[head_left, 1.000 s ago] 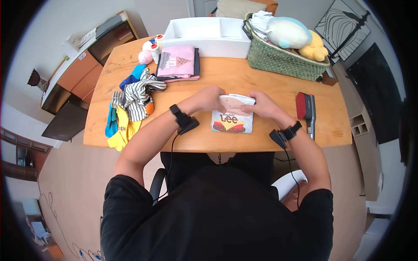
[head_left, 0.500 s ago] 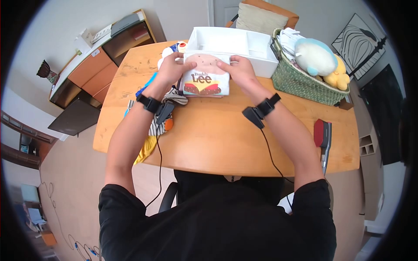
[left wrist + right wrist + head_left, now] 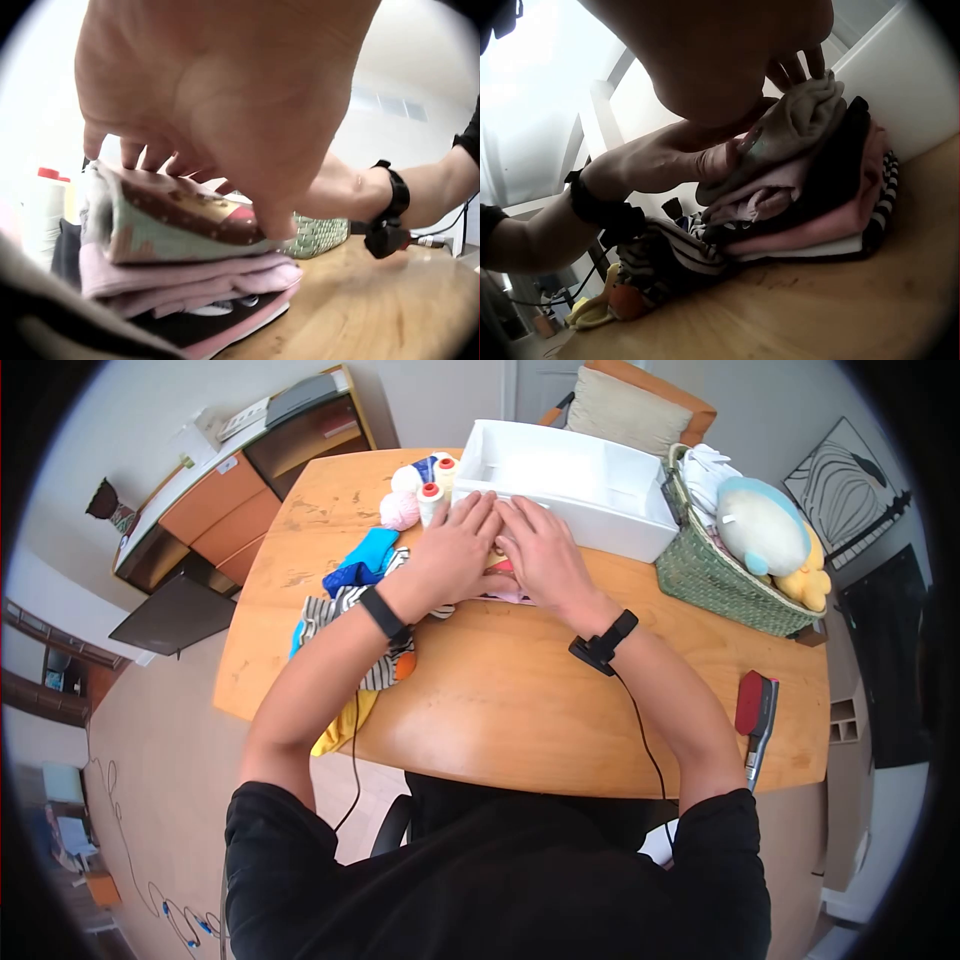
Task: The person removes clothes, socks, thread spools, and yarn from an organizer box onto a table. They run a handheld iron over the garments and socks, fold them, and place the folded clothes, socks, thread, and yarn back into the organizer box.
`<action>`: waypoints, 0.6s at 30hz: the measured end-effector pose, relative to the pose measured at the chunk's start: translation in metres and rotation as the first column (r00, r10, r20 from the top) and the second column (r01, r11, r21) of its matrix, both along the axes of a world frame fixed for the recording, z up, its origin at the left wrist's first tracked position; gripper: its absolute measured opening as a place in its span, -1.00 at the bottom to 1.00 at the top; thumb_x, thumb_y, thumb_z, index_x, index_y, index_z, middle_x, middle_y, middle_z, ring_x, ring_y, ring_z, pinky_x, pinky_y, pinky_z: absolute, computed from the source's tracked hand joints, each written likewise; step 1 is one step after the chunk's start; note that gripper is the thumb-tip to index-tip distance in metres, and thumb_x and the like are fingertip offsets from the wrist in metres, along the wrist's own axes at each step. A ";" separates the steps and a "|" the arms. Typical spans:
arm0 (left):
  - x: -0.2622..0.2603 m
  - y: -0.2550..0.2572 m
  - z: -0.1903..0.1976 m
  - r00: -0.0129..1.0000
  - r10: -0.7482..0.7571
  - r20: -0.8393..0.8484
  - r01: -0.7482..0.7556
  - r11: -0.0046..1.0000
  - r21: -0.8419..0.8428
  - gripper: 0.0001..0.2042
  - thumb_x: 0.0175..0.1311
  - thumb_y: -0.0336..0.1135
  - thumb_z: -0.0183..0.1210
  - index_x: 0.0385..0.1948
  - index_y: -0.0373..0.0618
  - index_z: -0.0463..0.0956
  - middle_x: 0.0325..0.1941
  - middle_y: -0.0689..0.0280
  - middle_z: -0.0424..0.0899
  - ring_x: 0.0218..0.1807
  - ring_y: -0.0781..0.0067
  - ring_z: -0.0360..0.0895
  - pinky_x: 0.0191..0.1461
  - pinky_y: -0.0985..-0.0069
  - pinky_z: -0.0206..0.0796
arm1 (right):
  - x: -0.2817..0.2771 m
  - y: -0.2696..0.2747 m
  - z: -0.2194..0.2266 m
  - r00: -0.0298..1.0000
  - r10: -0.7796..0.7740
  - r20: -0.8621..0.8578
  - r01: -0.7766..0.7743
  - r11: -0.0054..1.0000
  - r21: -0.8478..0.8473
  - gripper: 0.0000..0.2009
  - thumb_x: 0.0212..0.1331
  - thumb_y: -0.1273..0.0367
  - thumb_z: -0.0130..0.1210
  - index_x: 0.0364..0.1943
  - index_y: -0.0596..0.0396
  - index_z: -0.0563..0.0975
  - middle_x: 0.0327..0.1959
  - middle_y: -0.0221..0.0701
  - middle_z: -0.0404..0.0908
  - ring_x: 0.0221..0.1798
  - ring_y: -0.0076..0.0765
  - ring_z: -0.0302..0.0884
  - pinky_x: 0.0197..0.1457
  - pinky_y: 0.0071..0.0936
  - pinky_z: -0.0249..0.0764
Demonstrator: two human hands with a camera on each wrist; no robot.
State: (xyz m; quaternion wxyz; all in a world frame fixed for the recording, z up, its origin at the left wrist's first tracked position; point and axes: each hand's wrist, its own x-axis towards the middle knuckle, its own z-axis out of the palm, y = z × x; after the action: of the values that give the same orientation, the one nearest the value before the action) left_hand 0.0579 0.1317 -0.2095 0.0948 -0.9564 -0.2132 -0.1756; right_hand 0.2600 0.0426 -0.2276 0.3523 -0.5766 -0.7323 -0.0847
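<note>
A folded light-coloured shirt with a burger print (image 3: 187, 229) lies on top of a stack of folded clothes. Under it come a pale pink folded garment (image 3: 187, 281) and darker layers, including a black one (image 3: 836, 161) and a rose-pink one (image 3: 817, 229). My left hand (image 3: 462, 555) rests on the shirt from above, fingers stretched forward. Beside it my right hand (image 3: 545, 555) lies on the same shirt, fingers extended, the two hands close together. In the head view they hide most of the stack.
Right behind the stack stands a white divided box (image 3: 575, 515). Spools of thread (image 3: 431, 500) and pink yarn (image 3: 399, 510) sit left of it. Loose striped clothes (image 3: 380, 675) lie by my left forearm. A green basket of plush toys (image 3: 730, 585) and a red-headed brush-like tool (image 3: 755, 705) are at the right.
Both hands carried the folded shirt from the table's near side forward and left onto the stack. Their grip on its edges has loosened, and they now lie flat over it.
</note>
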 end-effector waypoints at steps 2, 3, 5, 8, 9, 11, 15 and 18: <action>0.002 0.004 -0.014 0.989 0.058 -0.135 -0.062 0.998 -0.028 0.31 0.27 0.61 0.37 0.76 -0.42 0.16 0.89 -0.21 0.16 0.89 -0.30 0.11 0.90 -0.15 -0.01 | -0.008 0.002 -0.015 0.999 0.022 0.026 -0.021 0.999 -0.039 -0.43 0.61 0.26 0.29 0.61 0.10 0.47 0.60 -0.04 0.50 0.65 0.20 0.46 0.65 0.17 0.42; 0.001 0.005 -0.024 0.989 0.050 -0.136 -0.059 0.996 -0.061 0.37 0.22 0.67 0.36 0.77 -0.44 0.12 0.89 -0.26 0.12 0.90 -0.34 0.07 0.91 -0.14 -0.04 | -0.009 0.000 -0.024 0.996 -0.018 0.090 0.027 0.995 -0.097 -0.37 0.65 0.20 0.25 0.69 0.07 0.38 0.71 -0.02 0.38 0.76 0.19 0.32 0.73 0.23 0.31; -0.001 0.011 -0.038 0.991 0.010 -0.131 -0.025 0.993 -0.117 0.52 0.05 0.77 0.40 0.79 -0.46 0.04 0.90 -0.35 0.01 0.91 -0.41 -0.02 0.93 -0.13 -0.11 | -0.011 0.000 -0.036 0.987 -0.041 0.152 0.064 0.987 -0.148 -0.30 0.68 0.14 0.20 0.77 0.03 0.30 0.82 -0.01 0.25 0.86 0.19 0.17 0.81 0.30 0.20; -0.001 0.009 -0.035 0.989 0.009 -0.149 -0.031 0.990 -0.140 0.54 0.02 0.74 0.44 0.79 -0.46 0.03 0.91 -0.34 0.01 0.91 -0.40 -0.01 0.93 -0.13 -0.11 | -0.009 -0.001 -0.039 0.990 -0.054 0.134 0.084 0.968 -0.234 -0.23 0.72 0.08 0.14 0.84 0.02 0.16 0.89 0.00 0.11 0.94 0.17 -0.01 0.88 0.33 0.10; -0.001 0.009 -0.034 0.990 0.009 -0.141 -0.031 0.988 -0.151 0.54 -0.01 0.72 0.47 0.79 -0.45 0.04 0.90 -0.32 0.03 0.90 -0.41 0.01 0.93 -0.15 -0.10 | -0.007 0.002 -0.040 0.987 -0.052 0.149 0.086 0.969 -0.232 -0.23 0.71 0.06 0.13 0.83 0.04 0.16 0.88 0.01 0.11 0.94 0.17 0.00 0.88 0.35 0.10; -0.001 0.011 -0.030 0.991 0.013 -0.130 -0.029 0.992 -0.122 0.55 -0.04 0.71 0.49 0.79 -0.43 0.05 0.91 -0.31 0.04 0.90 -0.40 0.02 0.92 -0.15 -0.10 | -0.008 -0.005 -0.037 0.986 -0.040 0.160 0.076 0.970 -0.229 -0.22 0.71 0.04 0.12 0.83 0.06 0.16 0.88 0.02 0.11 0.93 0.17 0.01 0.87 0.36 0.10; -0.033 -0.039 0.008 0.994 0.011 0.111 -0.004 0.998 -0.064 0.28 0.06 0.46 0.61 0.71 -0.28 0.27 0.80 -0.21 0.30 0.78 -0.31 0.28 0.82 -0.19 0.10 | -0.022 -0.061 0.017 1.000 -0.019 -0.009 0.017 0.982 -0.186 -0.26 0.68 0.16 0.20 0.78 0.16 0.23 0.81 0.11 0.23 0.87 0.26 0.14 0.85 0.17 0.19; -0.092 -0.103 0.036 0.893 0.063 0.445 -0.002 0.990 -0.138 -0.33 0.22 -0.04 0.70 0.30 -0.18 0.69 0.39 0.03 0.76 0.38 -0.11 0.71 0.44 0.05 0.54 | -0.024 -0.164 0.042 0.981 0.104 -0.164 -0.117 0.990 -0.073 -0.31 0.60 0.34 0.31 0.69 0.28 0.34 0.67 0.18 0.45 0.71 0.36 0.40 0.75 -0.02 0.37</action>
State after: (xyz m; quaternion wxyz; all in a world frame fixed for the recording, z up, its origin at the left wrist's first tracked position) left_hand -0.0339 0.0289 -0.1740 -0.0183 -0.8906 -0.2566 -0.3751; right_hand 0.2362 -0.1213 -0.1857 0.3900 -0.5541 -0.7354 0.0119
